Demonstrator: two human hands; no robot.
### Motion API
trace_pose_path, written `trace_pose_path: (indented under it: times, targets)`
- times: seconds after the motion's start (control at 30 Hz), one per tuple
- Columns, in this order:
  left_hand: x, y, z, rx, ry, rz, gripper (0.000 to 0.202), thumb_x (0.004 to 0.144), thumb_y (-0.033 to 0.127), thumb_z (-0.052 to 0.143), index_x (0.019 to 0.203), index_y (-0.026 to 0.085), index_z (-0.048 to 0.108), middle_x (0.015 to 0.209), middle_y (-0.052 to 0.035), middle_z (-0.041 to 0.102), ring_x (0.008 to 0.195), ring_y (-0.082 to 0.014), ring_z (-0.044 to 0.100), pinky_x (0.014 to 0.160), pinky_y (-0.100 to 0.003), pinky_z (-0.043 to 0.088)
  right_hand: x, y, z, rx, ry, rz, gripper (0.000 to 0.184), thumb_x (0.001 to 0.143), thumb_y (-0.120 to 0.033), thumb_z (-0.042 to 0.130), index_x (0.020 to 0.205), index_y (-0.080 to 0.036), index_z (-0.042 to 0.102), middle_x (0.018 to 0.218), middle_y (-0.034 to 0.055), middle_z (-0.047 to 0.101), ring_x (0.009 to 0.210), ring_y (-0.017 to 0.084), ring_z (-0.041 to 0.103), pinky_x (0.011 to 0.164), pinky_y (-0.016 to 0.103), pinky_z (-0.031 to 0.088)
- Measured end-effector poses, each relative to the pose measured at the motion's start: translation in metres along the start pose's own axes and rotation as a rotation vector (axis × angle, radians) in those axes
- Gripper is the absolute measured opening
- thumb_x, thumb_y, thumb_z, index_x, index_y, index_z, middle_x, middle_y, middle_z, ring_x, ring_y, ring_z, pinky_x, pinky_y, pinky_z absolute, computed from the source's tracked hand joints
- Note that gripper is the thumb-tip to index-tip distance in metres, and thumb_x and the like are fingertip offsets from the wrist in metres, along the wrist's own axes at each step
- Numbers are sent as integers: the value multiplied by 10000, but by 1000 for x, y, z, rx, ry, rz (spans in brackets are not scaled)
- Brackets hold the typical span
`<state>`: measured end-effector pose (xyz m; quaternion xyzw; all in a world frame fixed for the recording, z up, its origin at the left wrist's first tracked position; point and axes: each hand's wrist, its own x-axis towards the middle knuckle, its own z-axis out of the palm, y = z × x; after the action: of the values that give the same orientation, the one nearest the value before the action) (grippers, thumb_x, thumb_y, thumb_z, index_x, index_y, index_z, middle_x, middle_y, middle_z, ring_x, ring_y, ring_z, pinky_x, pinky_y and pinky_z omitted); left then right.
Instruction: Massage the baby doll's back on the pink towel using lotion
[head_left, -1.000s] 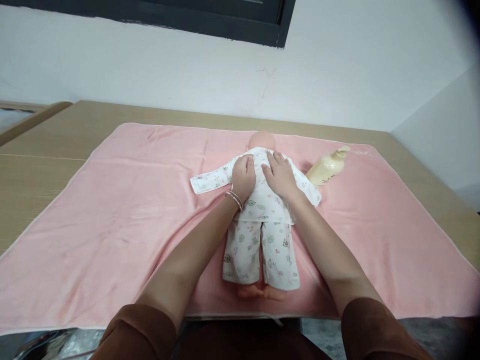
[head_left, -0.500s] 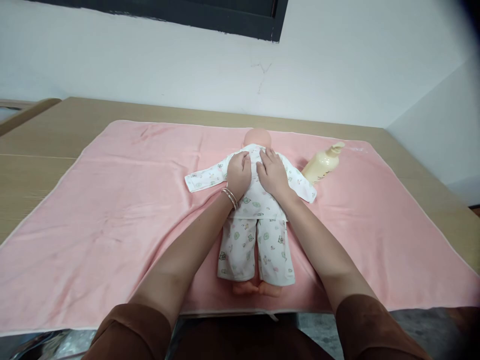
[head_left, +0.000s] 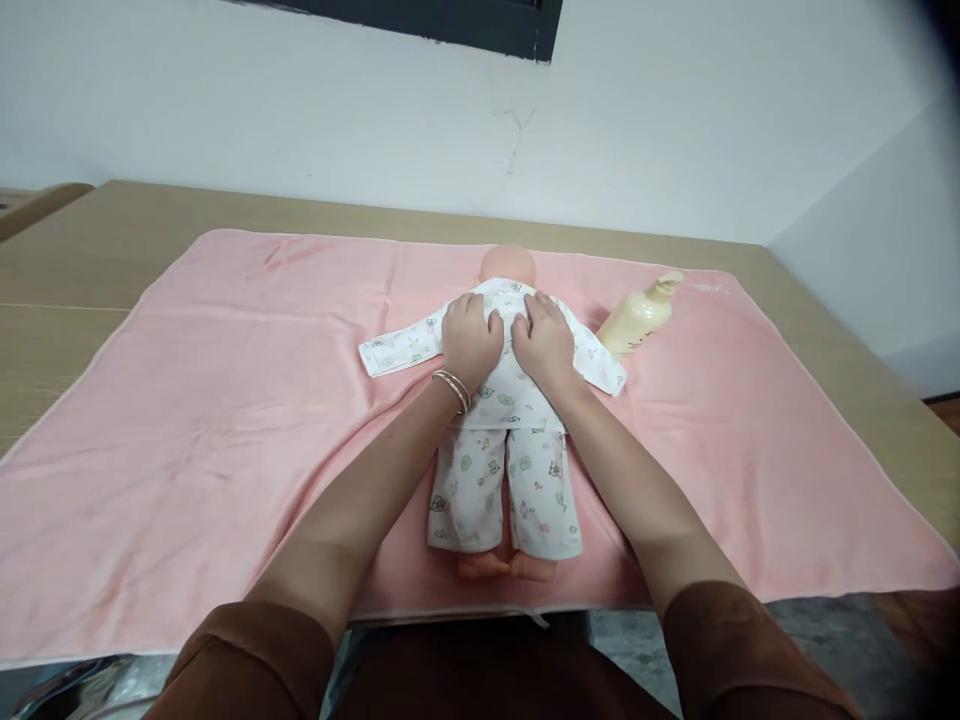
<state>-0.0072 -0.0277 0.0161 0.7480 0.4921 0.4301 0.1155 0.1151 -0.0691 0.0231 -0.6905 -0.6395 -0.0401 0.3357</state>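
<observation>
- As I look on from my distant seat, the doll (head_left: pixel 510 412) lies stretched out on a soft, creased pink cloth (head_left: pixel 247 420), sleeves spread wide.
- Now the left hand (head_left: pixel 472 342), gently cupped and gripping nothing, rests on the doll's upper body; the right hand (head_left: pixel 546 345) lies flatter beside it, unclenched, palm down.
- Thin white printed trousers (head_left: pixel 541 500) cover the doll's legs, feet poking out.
- Right of the doll, a glossy, rounded cream bottle (head_left: pixel 636 320); its base I can't make out.
- Palms and the doll's face: hidden from me.
- Dark lettering on that bottle, too small to read!
</observation>
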Motion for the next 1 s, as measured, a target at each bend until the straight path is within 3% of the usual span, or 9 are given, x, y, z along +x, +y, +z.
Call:
trace_pose_path:
  times: [0.17,0.3,0.43,0.6,0.83,1.0]
  targets:
    - [4,-7,5,-17,-32,0,338,888,269,466,1162,139,616,1243,-165,645,1227,-298,546,1114,-465,376,8,7,1,-34,-125,-6,570,953,-314,361,1429,-14,450,1502,209,419,1444,339,310,1196,541,240]
    - [8,-16,12,-75,-59,21,391,888,329,513,1238,177,597,1388,-128,586,1363,-295,459,1202,-495,270,13,14,2,-13,-181,-73,570,943,-279,346,1481,-101,403,1581,137,311,1491,327,210,1192,576,218]
    - [2,-11,9,-49,-3,33,350,888,316,510,1172,160,642,1309,-137,642,1295,-280,533,1162,-456,351,8,9,-1,-16,-160,-91,550,927,-242,334,1449,-129,466,1531,107,412,1453,288,319,1194,529,256]
    - [-8,3,1,25,58,-66,291,877,327,527,1049,139,669,1172,-179,687,1174,-321,602,1051,-463,448,-5,-4,-6,-35,-21,24,484,938,-282,339,1312,-146,615,1396,127,565,1339,282,478,1124,457,381]
    - [5,-11,6,-74,-38,37,360,876,318,556,1192,161,629,1318,-136,632,1321,-288,504,1181,-462,318,11,12,1,-42,-156,-37,561,913,-267,360,1444,-122,469,1522,125,423,1428,320,347,1185,556,239]
    - [4,-12,5,-58,-70,121,351,911,283,473,1200,165,634,1312,-130,647,1295,-270,541,1167,-454,349,10,16,0,-47,-143,-140,551,904,-212,344,1428,-150,504,1498,96,463,1415,279,385,1181,519,281]
